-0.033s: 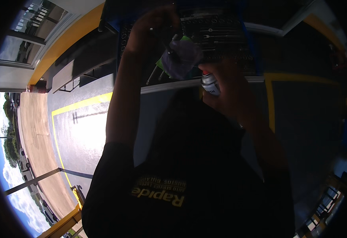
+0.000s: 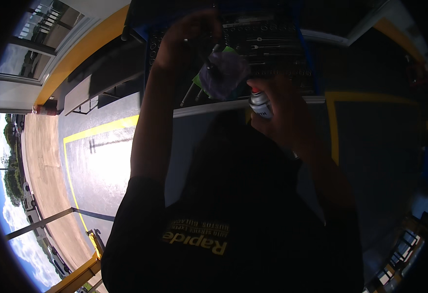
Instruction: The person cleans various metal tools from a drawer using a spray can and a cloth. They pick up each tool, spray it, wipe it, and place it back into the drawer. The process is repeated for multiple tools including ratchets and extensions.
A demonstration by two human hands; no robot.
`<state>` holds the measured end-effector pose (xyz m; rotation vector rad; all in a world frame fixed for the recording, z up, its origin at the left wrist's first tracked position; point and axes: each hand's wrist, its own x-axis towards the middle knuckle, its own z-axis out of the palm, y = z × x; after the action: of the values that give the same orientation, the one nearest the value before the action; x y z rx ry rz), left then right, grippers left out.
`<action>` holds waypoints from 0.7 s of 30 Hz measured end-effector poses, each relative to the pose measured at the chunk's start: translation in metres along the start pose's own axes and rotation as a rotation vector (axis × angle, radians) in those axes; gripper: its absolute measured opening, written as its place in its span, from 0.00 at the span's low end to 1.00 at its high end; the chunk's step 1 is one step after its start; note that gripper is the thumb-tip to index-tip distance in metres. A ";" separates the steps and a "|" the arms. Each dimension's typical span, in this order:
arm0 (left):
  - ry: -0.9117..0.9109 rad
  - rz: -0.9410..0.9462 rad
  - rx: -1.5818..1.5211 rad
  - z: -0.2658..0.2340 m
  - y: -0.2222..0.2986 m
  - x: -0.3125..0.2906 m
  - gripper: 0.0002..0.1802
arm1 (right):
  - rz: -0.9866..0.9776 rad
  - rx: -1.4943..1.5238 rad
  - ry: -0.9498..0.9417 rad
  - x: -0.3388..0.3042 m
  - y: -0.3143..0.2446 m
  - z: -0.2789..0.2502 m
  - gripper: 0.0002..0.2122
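Note:
Over the tool drawer, my left hand (image 2: 189, 41) is closed round a dark rod-shaped tool (image 2: 206, 61); shadow hides its exact kind. The tool's lower end is over a crumpled purple cloth (image 2: 226, 80), and bits of green (image 2: 228, 49) show at the cloth's edges. To the right, my right hand (image 2: 282, 110) grips a spray can (image 2: 259, 104) with a silver top and a red nozzle. The nozzle is close to the cloth's right edge and points toward it. My right fingers wrap round the can's body and hide most of it.
The open drawer (image 2: 277, 61) has blue sides and holds rows of sockets and wrenches. Long silver tools (image 2: 188, 94) lie near its front rim. A bench (image 2: 89, 88) stands to the left. Yellow lines (image 2: 101, 128) mark the grey floor, and a yellow metal post (image 2: 79, 276) is at lower left.
My right hand and the spray can have shifted very slightly toward me. My left hand stays closed on the tool in nearly the same place.

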<state>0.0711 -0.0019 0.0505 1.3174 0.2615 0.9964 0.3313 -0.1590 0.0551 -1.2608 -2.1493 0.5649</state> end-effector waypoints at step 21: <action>0.178 -0.040 -0.177 0.049 -0.004 0.011 0.27 | -0.058 0.036 0.165 0.017 0.003 -0.016 0.29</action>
<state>0.1127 -0.0270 0.0658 1.0613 0.3262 1.0794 0.3368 -0.1417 0.0698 -1.1796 -2.0234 0.4572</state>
